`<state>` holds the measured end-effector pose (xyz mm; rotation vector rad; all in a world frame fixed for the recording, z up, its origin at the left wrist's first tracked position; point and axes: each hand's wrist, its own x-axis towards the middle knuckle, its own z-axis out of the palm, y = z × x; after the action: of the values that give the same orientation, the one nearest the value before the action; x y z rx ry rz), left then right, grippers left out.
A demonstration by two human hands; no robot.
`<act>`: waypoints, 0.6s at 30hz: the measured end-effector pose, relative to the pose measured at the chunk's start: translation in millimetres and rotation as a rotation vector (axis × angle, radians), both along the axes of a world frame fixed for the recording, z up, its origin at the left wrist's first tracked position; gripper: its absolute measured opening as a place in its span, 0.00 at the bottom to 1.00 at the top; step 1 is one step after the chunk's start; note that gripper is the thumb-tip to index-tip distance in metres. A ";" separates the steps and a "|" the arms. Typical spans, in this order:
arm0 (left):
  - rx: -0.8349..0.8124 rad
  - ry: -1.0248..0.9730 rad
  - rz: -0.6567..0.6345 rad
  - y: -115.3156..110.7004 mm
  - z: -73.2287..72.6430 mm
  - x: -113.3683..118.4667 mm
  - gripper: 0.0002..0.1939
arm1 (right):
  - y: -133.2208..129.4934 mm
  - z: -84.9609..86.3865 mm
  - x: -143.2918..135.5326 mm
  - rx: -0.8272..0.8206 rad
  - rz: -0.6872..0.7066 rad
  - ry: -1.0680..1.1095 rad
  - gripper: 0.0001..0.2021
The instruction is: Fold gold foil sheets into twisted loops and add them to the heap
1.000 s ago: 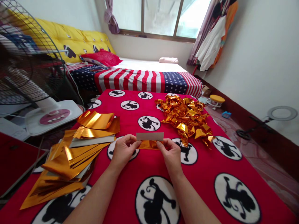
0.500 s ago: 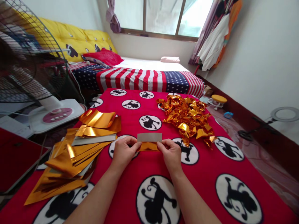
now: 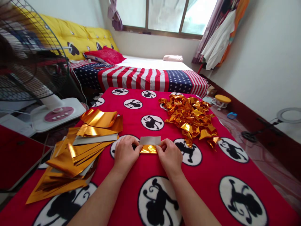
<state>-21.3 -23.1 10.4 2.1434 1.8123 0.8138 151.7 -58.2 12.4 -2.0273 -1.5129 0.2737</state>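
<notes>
1. The fingers (image 3: 139,148) of the left hand (image 3: 125,153) are pinched close together on the left end of a small paper (image 3: 149,149); the right hand (image 3: 171,155) pinches the right end in the same manner. Between thumb and fingers I see almost no gap, but the fingertips behind the paper are partly hidden.

2. The paper is in the middle, between the two hands, above the red cloth (image 3: 192,191). Its near band shows shiny gold, and its far part shows grey. Whether its lower side touches the cloth, I cannot tell.

3. In my judgement, the near band is a fold. For a good fold, both thumbs should press equally and stay level, so that the band keeps one width from end to end. A light outward pull would probably keep the foil from wrinkling.

4. About the pose: both forearms come from the lower edge and lean inward, nearly like mirror images. The thumbs point toward each other, and the other fingers are bent.

5. Loose gold sheets (image 3: 81,157) lie beyond the left hand's outer side; a heap of folded gold pieces (image 3: 194,114) lies farther away, on the right.
</notes>
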 end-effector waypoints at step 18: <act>0.045 0.025 -0.227 1.1 -1.9 0.4 0.13 | -1.4 -2.0 0.6 0.029 0.087 -0.052 0.11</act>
<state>-20.9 -22.0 8.4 2.3425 1.5373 0.7832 152.2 -59.6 10.5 -1.9629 -1.6301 0.2332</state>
